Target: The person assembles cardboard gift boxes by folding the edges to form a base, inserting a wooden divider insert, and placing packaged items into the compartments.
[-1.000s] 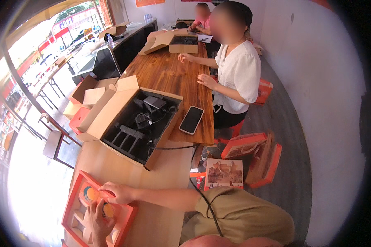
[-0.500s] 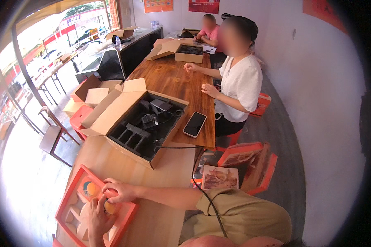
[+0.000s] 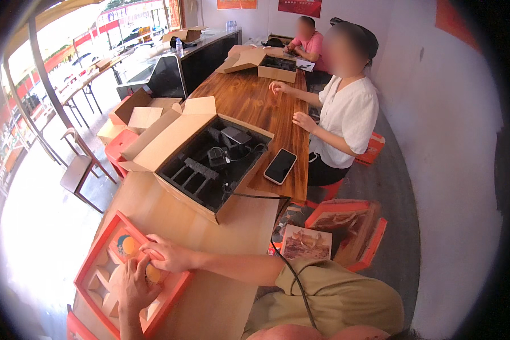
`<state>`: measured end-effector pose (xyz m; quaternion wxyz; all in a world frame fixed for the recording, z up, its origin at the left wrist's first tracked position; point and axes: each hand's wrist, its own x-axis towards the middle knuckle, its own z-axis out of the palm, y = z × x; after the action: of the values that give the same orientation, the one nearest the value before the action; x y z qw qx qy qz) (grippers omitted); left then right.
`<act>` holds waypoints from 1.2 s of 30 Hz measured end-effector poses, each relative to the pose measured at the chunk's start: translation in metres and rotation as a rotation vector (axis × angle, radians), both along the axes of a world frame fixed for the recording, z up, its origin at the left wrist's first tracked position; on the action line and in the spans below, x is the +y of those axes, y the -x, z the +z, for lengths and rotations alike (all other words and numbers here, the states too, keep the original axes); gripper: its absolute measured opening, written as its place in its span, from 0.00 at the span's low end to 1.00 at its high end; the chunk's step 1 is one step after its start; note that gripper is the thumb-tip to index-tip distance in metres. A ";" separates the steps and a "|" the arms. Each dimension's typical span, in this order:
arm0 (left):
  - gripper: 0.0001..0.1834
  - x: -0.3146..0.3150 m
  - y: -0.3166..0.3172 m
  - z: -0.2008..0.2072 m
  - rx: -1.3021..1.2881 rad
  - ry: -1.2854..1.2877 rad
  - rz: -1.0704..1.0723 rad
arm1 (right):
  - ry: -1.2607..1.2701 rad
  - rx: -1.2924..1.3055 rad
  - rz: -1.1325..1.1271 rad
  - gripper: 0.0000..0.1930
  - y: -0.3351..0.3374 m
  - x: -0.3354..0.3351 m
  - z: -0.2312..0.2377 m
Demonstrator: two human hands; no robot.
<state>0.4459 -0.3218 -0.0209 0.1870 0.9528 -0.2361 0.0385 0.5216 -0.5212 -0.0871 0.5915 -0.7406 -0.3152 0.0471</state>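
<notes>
A red-rimmed gift box (image 3: pixel 170 300) with pale compartments lies on the light table close to me. In one far compartment sits a round yellow-and-teal packet (image 3: pixel 128 245). Between my hands, a second round yellow packet (image 3: pixel 153 273) shows partly, the rest covered by fingers. My left hand (image 3: pixel 136 283) reaches over the box, its fingers bent onto that second packet's left side. From the right comes my right hand (image 3: pixel 167 253), fingers closed at the packet's far edge, meeting the left fingertips. Their exact grip is partly hidden.
An open cardboard carton (image 3: pixel 209 164) with black foam and electronics stands beyond the box. Right of it lies a phone (image 3: pixel 280 166). A black cable (image 3: pixel 289 266) runs across my lap. A person in white (image 3: pixel 345 119) sits at the wooden table; red gift bags (image 3: pixel 345 226) stand beside me.
The whole view has shifted, so the surroundings sit farther right. Both hands stay at the second packet, with only small finger movement; the box looks about the same.
</notes>
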 end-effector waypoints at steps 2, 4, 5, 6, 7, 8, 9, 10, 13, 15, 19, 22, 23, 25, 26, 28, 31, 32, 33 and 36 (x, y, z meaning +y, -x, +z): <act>0.44 -0.001 -0.002 -0.001 0.004 -0.007 -0.001 | 0.038 -0.019 -0.019 0.23 -0.003 0.000 -0.006; 0.44 0.001 -0.004 -0.004 0.014 -0.029 0.013 | 0.048 -0.026 -0.023 0.23 0.002 0.002 -0.006; 0.44 0.002 -0.004 -0.005 0.018 -0.040 0.016 | 0.055 -0.029 -0.019 0.23 0.004 0.000 -0.007; 0.44 0.002 -0.003 0.000 0.029 -0.050 0.012 | 0.061 -0.060 -0.013 0.23 -0.001 -0.003 0.001; 0.44 0.000 -0.001 0.001 0.033 -0.053 0.003 | 0.093 -0.049 -0.010 0.23 -0.002 -0.004 0.007; 0.44 0.001 0.000 0.001 0.026 -0.067 0.015 | 0.125 -0.037 -0.006 0.24 0.000 -0.002 0.012; 0.45 -0.002 0.005 -0.002 0.043 -0.124 0.052 | 0.159 -0.007 0.000 0.24 0.006 -0.001 0.009; 0.45 -0.002 0.004 -0.002 0.062 -0.182 0.044 | 0.223 -0.081 -0.008 0.26 0.008 -0.001 0.006; 0.43 -0.002 0.002 -0.010 0.049 -0.191 0.009 | 0.154 -0.056 -0.023 0.28 0.000 -0.001 0.002; 0.42 0.000 0.003 -0.016 0.030 -0.172 -0.006 | 0.174 -0.021 0.003 0.30 0.001 -0.003 0.001; 0.40 0.001 0.003 -0.024 0.032 -0.140 0.004 | 0.115 -0.006 -0.014 0.32 -0.001 -0.002 -0.004; 0.39 -0.003 0.005 -0.020 0.038 -0.167 0.031 | 0.104 -0.013 -0.018 0.33 -0.004 -0.002 -0.006; 0.39 -0.004 0.006 -0.018 0.040 -0.191 0.040 | 0.106 -0.007 -0.004 0.33 -0.007 -0.002 -0.005; 0.38 -0.003 0.006 -0.021 0.010 -0.222 0.058 | 0.116 0.020 0.024 0.34 -0.006 0.000 -0.006; 0.38 -0.002 0.004 -0.021 -0.008 -0.238 0.058 | 0.100 0.009 0.027 0.34 -0.008 0.001 -0.005; 0.38 -0.008 0.003 -0.019 -0.022 -0.257 0.054 | 0.075 -0.002 0.031 0.34 -0.010 -0.004 0.000; 0.38 -0.018 0.000 -0.016 -0.029 -0.289 0.066 | 0.165 -0.002 -0.043 0.31 -0.006 -0.009 0.010; 0.38 -0.020 -0.001 -0.019 -0.040 -0.306 0.077 | 0.158 -0.014 -0.053 0.30 -0.004 -0.011 0.013; 0.38 -0.022 -0.003 -0.018 -0.052 -0.327 0.088 | 0.147 -0.028 -0.063 0.29 -0.003 -0.014 0.017; 0.39 -0.037 0.016 0.010 -0.008 -0.214 0.183 | 0.202 -0.136 -0.135 0.26 0.000 -0.014 0.021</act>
<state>0.4297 -0.3592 -0.0113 0.0793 0.9847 -0.1516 0.0340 0.5213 -0.5352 -0.0662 0.4931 -0.8173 -0.2979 -0.0118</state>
